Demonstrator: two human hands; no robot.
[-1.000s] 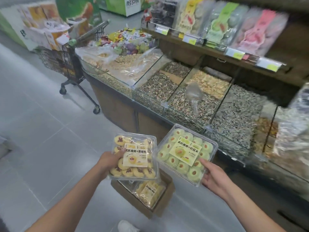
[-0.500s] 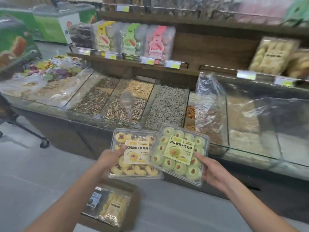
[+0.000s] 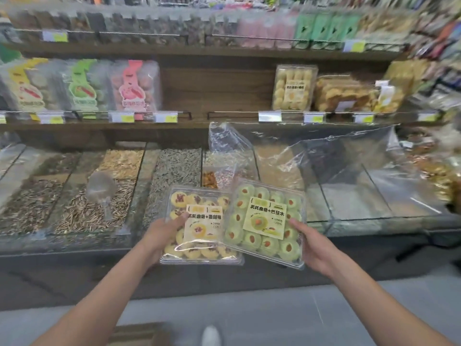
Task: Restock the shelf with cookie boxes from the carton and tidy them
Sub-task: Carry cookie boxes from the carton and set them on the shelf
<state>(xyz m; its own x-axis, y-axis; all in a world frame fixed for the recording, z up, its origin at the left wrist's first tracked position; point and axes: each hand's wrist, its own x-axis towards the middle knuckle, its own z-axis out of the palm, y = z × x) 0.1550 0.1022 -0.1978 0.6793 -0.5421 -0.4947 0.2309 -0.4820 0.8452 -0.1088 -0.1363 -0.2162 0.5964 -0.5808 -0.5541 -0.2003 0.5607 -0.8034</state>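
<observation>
**Two cookie boxes, one per hand, held before the shelf**

Your left hand [image 3: 159, 236] grips the yellow cookie box [image 3: 199, 226] by its left edge, thumb on the lid. Your right hand [image 3: 311, 248] grips the green cookie box [image 3: 267, 221] by its right edge, and that box overlaps the yellow one. Both hang over the seed bins [image 3: 174, 171], below the middle shelf [image 3: 194, 124]. Raise them to the bare gap [image 3: 217, 91] left of the upright cookie box [image 3: 293, 87]. Stand each on edge, label outward, one at a time. Count: two in hand, one upright on the shelf; packs beside it too blurred to count.
</observation>
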